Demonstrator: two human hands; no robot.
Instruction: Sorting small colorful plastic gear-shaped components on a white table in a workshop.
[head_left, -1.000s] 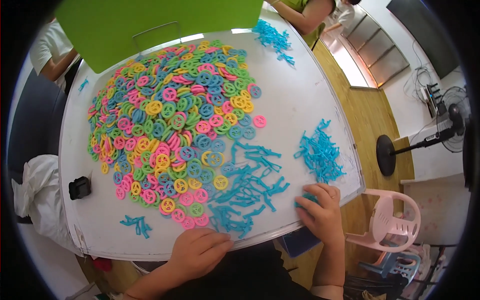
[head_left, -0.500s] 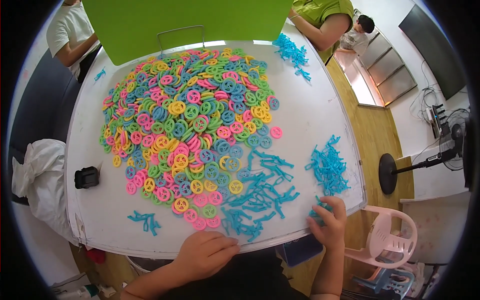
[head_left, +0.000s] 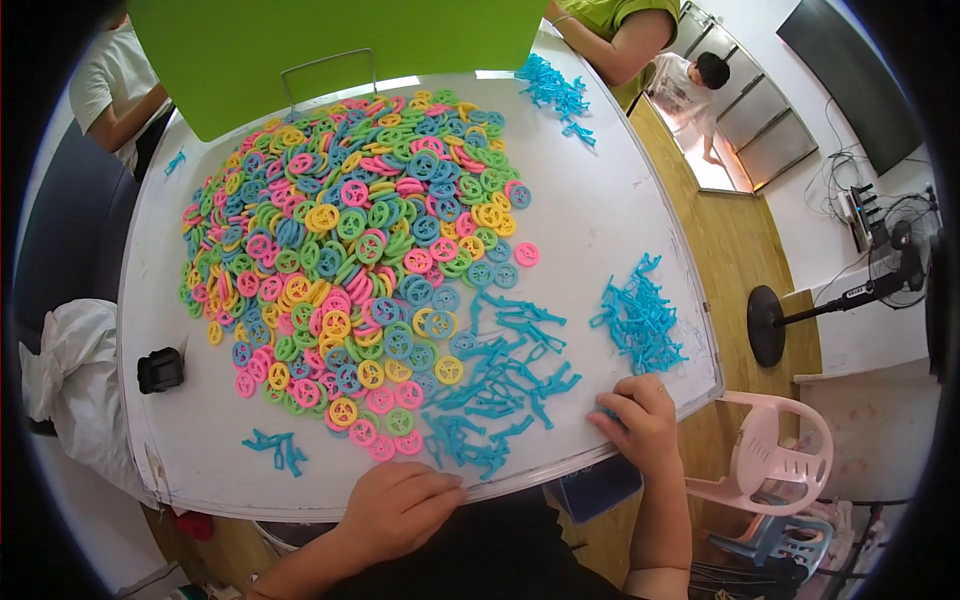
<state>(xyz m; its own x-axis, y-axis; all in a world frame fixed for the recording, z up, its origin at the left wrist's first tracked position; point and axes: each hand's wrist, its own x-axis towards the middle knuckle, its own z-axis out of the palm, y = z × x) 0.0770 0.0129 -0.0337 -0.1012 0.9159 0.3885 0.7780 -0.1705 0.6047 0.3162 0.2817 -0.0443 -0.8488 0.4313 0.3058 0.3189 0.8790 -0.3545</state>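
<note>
My left hand [head_left: 402, 506] rests at the table's near edge, fingers loosely stretched, with nothing visible in it. Just beyond it is the tip of a large heap of small plastic wheels [head_left: 370, 247] in pink, yellow, green and blue. My right hand [head_left: 642, 422] is at the near right edge, thumb and fingers curled down over a blue plastic piece, now mostly hidden by them. Between my hands lie loose, thin, branched blue plastic pieces [head_left: 495, 385]. A denser pile of the same blue pieces [head_left: 640, 318] sits just beyond my right hand.
A green board [head_left: 330, 60] with a wire handle stands at the far side. A black plastic tray [head_left: 160, 370] and a few blue pieces [head_left: 274, 449] lie on the left. More blue pieces [head_left: 555, 90] are far right, near a person's arm [head_left: 610, 45]. A pink chair [head_left: 770, 450] stands right.
The whole view has shifted slightly. My right hand's fingers, spread around a blue piece before, have closed down over it. My left hand stays at the edge. A person at the back has bent and reached down.
</note>
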